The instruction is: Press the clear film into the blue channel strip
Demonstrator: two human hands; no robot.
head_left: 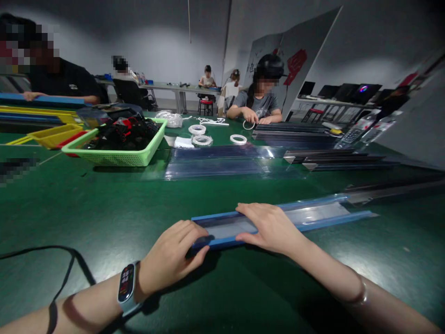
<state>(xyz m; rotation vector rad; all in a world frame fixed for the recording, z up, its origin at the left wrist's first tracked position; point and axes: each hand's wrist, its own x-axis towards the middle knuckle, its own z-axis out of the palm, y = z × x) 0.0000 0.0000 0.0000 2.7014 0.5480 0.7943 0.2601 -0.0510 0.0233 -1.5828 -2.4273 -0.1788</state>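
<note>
A long, shallow channel of clear plastic with blue edges (313, 215) lies on the green table in front of me, running off to the right. My left hand (179, 246) grips its left end, fingers over the end and thumb at the near corner. Farther along, my right hand (271, 227) spans the channel, with fingertips at the far blue edge and thumb on the near one. Both hands partly cover the left half of the channel. What lies under the left fingers is hidden.
Beyond lie flat clear plastic sheets (215, 168), dark channel strips (333, 157) and tape rolls (238, 139). A green basket (139, 158) of dark items stands at left, near a yellow bin (55, 135). A black cable (38, 249) crosses near my left arm. Co-workers sit beyond.
</note>
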